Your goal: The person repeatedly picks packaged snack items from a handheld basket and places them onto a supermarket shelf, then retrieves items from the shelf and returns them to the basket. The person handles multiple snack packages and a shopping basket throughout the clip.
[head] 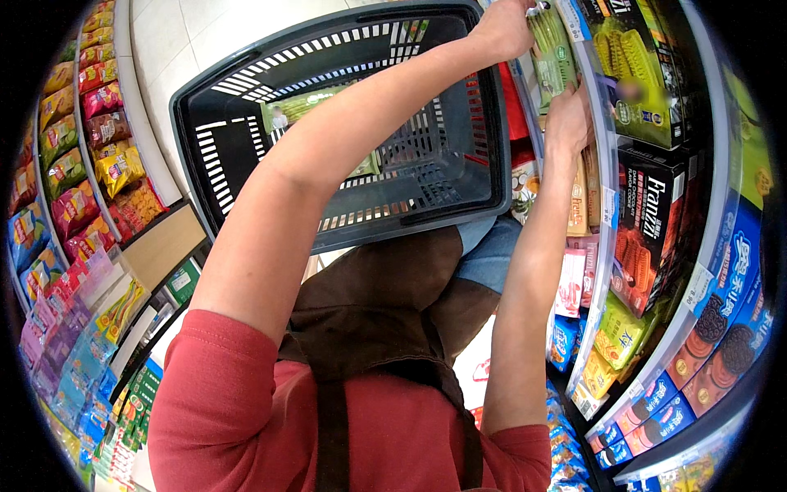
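A green snack package (552,52) lies on a shelf at the upper right, between my two hands. My left hand (505,27) is at its upper end, with the fingertips partly cut off by the picture's edge. At its lower end is my right hand (569,117), fingers bent against the package and the shelf edge. Whether either hand grips it cannot be told. A dark grey plastic shopping basket (344,237) stands in front of me, below my left forearm. Inside it lies a similar green package (301,106), partly hidden by that forearm.
Black cookie boxes (645,209) and blue cookie boxes (725,307) fill the right shelves, behind clear price rails (605,246). Beige and pink packs (578,203) lie below my right hand. Snack bags (77,209) line the left shelves. Pale floor tiles (163,37) show beyond the basket.
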The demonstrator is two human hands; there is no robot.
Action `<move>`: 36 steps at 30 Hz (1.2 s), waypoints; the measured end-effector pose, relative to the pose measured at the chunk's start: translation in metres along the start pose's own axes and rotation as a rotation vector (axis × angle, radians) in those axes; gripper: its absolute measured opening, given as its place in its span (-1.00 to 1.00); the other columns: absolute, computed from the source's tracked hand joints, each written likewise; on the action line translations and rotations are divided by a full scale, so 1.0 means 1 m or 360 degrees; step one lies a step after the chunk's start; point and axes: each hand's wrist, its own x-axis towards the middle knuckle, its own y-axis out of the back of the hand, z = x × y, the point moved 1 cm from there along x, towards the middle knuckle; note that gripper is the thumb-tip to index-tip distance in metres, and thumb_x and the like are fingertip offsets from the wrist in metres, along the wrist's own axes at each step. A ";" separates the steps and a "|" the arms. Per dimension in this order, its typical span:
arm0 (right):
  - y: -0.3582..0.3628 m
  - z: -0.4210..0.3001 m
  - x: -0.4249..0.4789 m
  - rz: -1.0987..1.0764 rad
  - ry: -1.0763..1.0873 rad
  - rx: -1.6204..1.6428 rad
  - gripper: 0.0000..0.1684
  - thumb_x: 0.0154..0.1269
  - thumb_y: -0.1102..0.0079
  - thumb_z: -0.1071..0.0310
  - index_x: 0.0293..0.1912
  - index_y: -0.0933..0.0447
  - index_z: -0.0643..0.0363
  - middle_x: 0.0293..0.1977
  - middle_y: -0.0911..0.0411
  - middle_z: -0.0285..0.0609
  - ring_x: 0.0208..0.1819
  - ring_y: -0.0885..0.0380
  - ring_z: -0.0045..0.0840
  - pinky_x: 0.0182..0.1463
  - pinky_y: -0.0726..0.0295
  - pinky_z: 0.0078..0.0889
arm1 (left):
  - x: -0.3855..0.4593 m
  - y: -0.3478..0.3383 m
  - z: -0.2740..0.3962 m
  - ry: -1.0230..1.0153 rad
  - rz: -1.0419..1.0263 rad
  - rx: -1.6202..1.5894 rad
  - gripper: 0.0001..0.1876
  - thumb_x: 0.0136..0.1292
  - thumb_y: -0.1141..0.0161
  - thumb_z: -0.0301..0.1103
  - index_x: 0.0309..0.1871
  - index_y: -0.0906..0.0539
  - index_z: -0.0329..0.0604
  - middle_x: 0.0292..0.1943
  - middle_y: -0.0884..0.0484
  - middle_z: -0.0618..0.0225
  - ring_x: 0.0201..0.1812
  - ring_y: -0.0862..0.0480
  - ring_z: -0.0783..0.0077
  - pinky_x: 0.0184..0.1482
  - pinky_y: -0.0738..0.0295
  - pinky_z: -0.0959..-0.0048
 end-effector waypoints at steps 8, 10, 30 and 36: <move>0.000 -0.010 -0.005 -0.0074 0.0140 -0.0049 -0.46 0.35 -0.21 0.28 0.26 -0.45 0.25 0.08 -0.57 0.24 0.10 -0.57 0.11 0.16 -0.52 0.05 | -0.009 0.000 0.006 0.0224 -0.0157 0.0089 -0.64 0.09 -0.06 -0.60 -0.01 -0.60 -0.51 0.04 -0.55 -0.41 0.12 -0.57 -0.33 0.23 -0.47 0.03; 0.001 -0.011 -0.001 -0.0101 0.0145 -0.0047 -0.40 0.31 -0.23 0.32 0.33 -0.43 0.14 0.15 -0.56 0.16 0.15 -0.57 0.01 0.18 -0.54 -0.05 | -0.011 -0.003 0.002 0.0073 -0.0132 0.0171 -0.65 0.10 -0.05 -0.58 -0.03 -0.61 -0.51 0.01 -0.55 -0.42 0.08 -0.58 -0.33 0.21 -0.48 0.02; 0.007 -0.021 -0.014 -0.0119 -0.0078 0.0084 -0.41 0.36 -0.07 0.40 0.37 -0.38 0.08 0.17 -0.55 0.14 0.17 -0.53 0.03 0.23 -0.49 -0.01 | -0.100 0.140 0.046 0.0005 -0.0234 0.0419 -0.68 0.34 -0.04 -0.62 0.12 -0.63 -0.23 0.17 -0.61 0.20 0.15 -0.65 0.17 0.13 -0.57 0.38; 0.030 -0.082 -0.068 0.0318 0.0428 0.0530 -0.58 0.30 -0.14 0.53 0.16 -0.56 0.15 0.17 -0.52 -0.07 0.23 -0.47 -0.16 0.31 -0.44 -0.11 | -0.221 0.234 -0.037 0.1178 -0.0565 0.0534 -0.61 0.34 -0.18 -0.54 0.23 -0.55 -0.32 0.21 -0.61 0.09 0.25 -0.60 0.23 0.24 -0.52 0.31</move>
